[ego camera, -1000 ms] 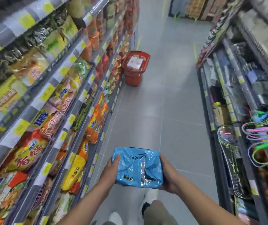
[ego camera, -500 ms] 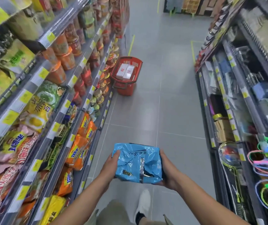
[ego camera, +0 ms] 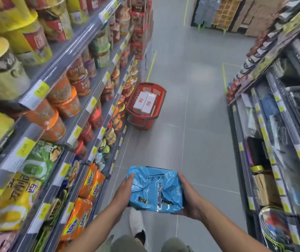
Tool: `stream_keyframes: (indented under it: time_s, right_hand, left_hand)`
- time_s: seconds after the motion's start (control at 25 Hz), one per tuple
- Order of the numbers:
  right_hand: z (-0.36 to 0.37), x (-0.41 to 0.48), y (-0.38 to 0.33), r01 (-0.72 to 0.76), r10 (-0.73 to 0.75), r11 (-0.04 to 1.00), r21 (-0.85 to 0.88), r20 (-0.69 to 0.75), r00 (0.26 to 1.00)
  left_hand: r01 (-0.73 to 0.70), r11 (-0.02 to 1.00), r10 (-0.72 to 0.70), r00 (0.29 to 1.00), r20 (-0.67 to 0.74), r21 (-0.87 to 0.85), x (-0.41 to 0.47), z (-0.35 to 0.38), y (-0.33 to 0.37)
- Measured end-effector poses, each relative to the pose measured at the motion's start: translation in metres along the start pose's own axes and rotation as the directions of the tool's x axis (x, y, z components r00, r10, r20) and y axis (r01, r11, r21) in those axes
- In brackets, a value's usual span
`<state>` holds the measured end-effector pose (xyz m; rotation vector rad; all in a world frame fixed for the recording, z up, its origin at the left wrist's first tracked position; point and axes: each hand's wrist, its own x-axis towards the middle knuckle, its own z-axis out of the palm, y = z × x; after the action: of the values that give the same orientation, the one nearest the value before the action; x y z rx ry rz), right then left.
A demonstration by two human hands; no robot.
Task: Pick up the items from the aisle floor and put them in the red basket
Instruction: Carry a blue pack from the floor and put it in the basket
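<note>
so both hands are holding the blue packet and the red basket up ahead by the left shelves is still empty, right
Not quite. The head view shows the red basket is not empty: two white boxes already lie in it. The rest holds: the left hand and right hand hold the blue packet between them, and the basket stands on the floor ahead by the left shelves.
</note>
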<state>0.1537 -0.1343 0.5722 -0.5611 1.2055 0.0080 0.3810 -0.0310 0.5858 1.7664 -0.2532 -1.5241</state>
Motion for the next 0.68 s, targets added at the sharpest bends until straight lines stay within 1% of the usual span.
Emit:
stream_keyframes:
  time_s: [0.16,0.28,0.4,0.52,0.6,0.68]
  right_hand:
    - [0.003,0.032,-0.077,0.010,-0.010,1.000,0.028,-0.018,1.000]
    - [-0.002,0.057,-0.128,0.039,-0.036,0.997,0.068,-0.035,0.999]
    - [-0.015,0.093,-0.187,0.037,-0.032,0.995,0.091,-0.059,0.998]
    - [-0.033,0.132,-0.247,0.039,-0.032,0.995,0.095,-0.068,0.997]
    - [-0.042,0.152,-0.291,0.014,-0.008,0.996,0.088,-0.068,0.998]
    - [-0.048,0.171,-0.337,0.000,0.003,0.999,0.053,-0.059,0.998]
  left_hand:
    - [0.023,1.000,-0.023,0.999,0.028,-0.002,0.061,-0.003,0.073]
    - [0.005,1.000,-0.005,1.000,0.013,0.016,0.102,0.003,0.119]
    - [0.030,0.999,-0.030,1.000,-0.005,0.042,0.154,0.013,0.170]
    - [0.041,0.999,-0.040,0.998,-0.039,0.030,0.208,0.026,0.221]
    - [0.046,0.998,-0.044,0.997,-0.060,0.036,0.239,0.034,0.253]
    - [0.017,0.999,-0.016,0.999,-0.052,0.027,0.267,0.040,0.288]
